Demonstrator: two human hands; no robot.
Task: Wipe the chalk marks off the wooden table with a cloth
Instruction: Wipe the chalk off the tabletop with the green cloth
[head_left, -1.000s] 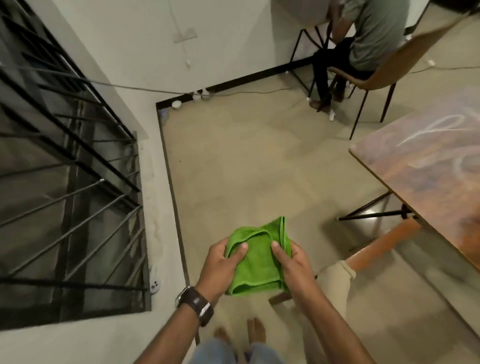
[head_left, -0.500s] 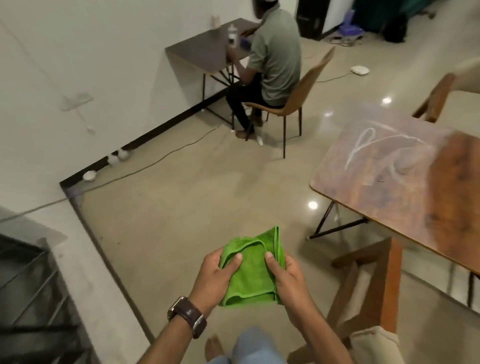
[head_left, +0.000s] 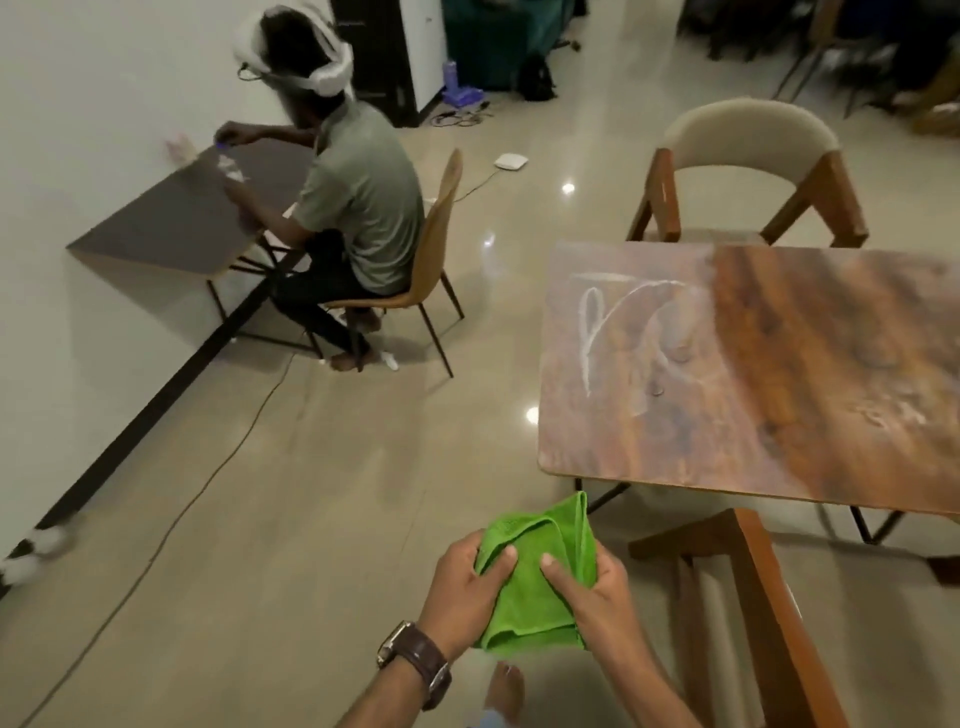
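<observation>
A folded green cloth (head_left: 535, 577) is held in front of me above the floor, low in the view. My left hand (head_left: 460, 592), with a brown watch on the wrist, grips its left side. My right hand (head_left: 592, 590) grips its right side. The wooden table (head_left: 779, 431) stands ahead to the right, apart from the cloth. White chalk marks (head_left: 618, 327) curl across the table's left part, with fainter smears further right.
A wooden chair (head_left: 753, 587) stands at the table's near edge, close to my right hand. A cushioned chair (head_left: 748, 150) stands behind the table. A person (head_left: 358, 208) sits at a dark table (head_left: 176, 218) by the left wall. A cable (head_left: 218, 462) runs across the floor.
The view has swung right, away from the window grille, bringing the whole table with the chalk marks and the seated person into view. Both hands still hold the cloth the same way.
</observation>
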